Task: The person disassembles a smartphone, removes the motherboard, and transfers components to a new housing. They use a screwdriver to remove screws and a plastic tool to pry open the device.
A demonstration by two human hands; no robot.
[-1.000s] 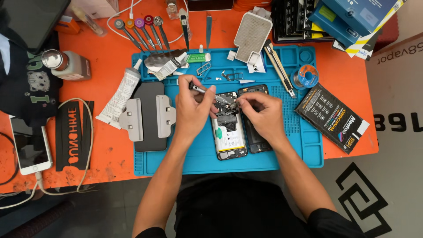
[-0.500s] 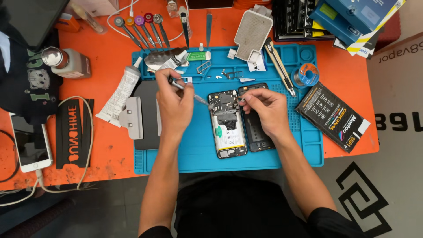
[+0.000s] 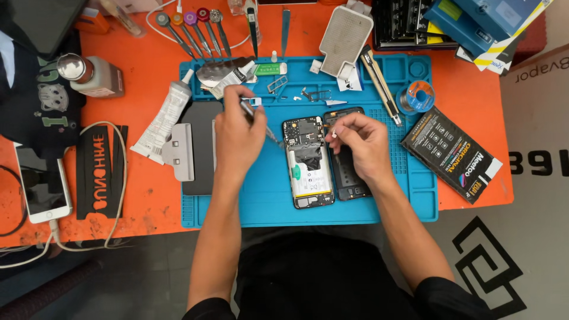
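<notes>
An opened phone (image 3: 309, 163) with its battery and board showing lies on the blue work mat (image 3: 261, 201). A dark back cover (image 3: 349, 178) lies just right of it, partly under my right hand. My left hand (image 3: 237, 133) holds thin metal tweezers (image 3: 261, 121) whose tip points toward the phone's upper left corner. My right hand (image 3: 361, 142) pinches a tiny white part (image 3: 333, 134) between thumb and finger, beside the phone's top right edge.
On the orange table: a glue tube (image 3: 163, 118), a grey clamp plate (image 3: 178, 151), screwdrivers (image 3: 189, 29), a solder reel (image 3: 418, 95), a black box (image 3: 453, 154), a white phone on a cable (image 3: 38, 184), a bottle (image 3: 92, 74), blue boxes (image 3: 486, 21).
My left hand has drawn back from the phone to the left with the tweezers. My right hand has lifted a little off the phone, now pinching the small white part.
</notes>
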